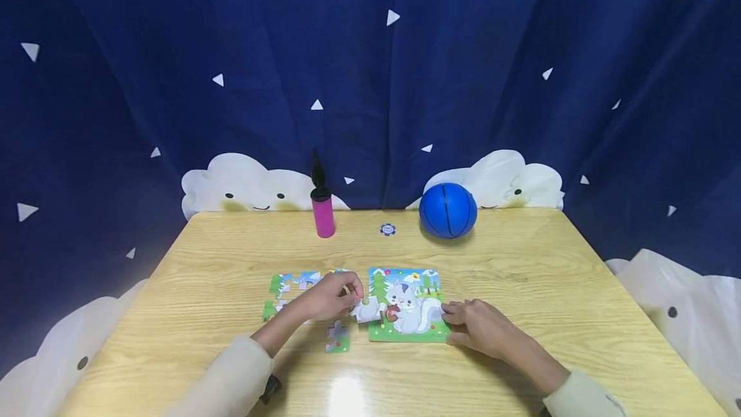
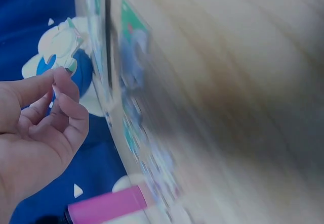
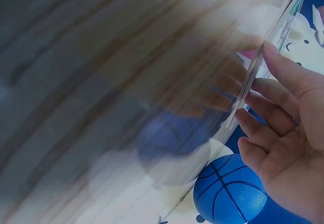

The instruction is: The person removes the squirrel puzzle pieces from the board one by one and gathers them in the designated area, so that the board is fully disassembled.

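Note:
My left hand (image 1: 332, 298) pinches a jigsaw piece (image 1: 365, 311) between thumb and fingertips, over the left edge of a squirrel picture board (image 1: 405, 334). In the left wrist view the pinched piece (image 2: 65, 44) is held up off the table, its back pale. My right hand (image 1: 482, 327) rests at the board's right edge, with thumb and fingertips touching it in the right wrist view. Several other jigsaw pieces (image 1: 280, 283) lie left of the board, partly hidden by the left arm. Nearest the board among them is a green and grey piece (image 1: 340, 342).
Toward the table's back stand a pink hand pump (image 1: 324, 216) with a black nozzle and a blue ball (image 1: 448, 211). A round poker chip (image 1: 387, 229) lies between them. Behind the wooden table (image 1: 521, 262) hangs a dark blue curtain (image 1: 359, 82) with cloud shapes.

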The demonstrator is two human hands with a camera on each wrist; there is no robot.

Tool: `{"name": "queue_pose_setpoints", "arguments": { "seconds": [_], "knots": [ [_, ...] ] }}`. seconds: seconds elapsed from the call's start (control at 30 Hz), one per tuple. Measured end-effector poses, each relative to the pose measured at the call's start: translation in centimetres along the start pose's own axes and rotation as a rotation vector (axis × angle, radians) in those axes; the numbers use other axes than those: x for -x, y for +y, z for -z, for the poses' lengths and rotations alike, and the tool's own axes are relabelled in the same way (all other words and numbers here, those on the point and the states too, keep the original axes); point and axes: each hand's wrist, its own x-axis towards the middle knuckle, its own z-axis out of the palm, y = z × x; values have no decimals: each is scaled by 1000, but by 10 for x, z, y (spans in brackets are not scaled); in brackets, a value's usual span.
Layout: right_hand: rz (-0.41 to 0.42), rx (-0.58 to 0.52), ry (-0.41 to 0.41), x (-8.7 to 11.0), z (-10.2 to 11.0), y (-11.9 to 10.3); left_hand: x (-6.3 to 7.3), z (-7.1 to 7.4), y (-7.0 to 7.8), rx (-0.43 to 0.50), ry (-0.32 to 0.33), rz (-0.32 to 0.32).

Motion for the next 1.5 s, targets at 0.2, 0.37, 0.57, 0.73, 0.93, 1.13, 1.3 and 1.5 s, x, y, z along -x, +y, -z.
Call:
{"name": "queue_pose_setpoints", "arguments": {
  "seconds": [0.2,0.37,0.57,0.73,0.93,1.13,1.3,1.5],
  "knots": [
    [0,6,11,2,-1,1,23,13,-18,5,16,8],
    [3,1,16,4,-2,3,42,25,-30,7,7,45],
    [3,-14,12,5,-3,4,62,34,-34,-24,4,63],
    [3,-12,20,4,-2,4,72,37,-35,-21,-5,87],
    [14,7,23,3,-2,4,78,37,-39,-46,-26,110],
    [24,16,14,0,-1,4,79,35,-43,-88,-33,123],
    [26,11,13,-2,0,2,80,33,-44,-131,-35,122],
    [14,6,9,-1,-1,2,81,31,-45,-153,-18,132]
  ]
}}
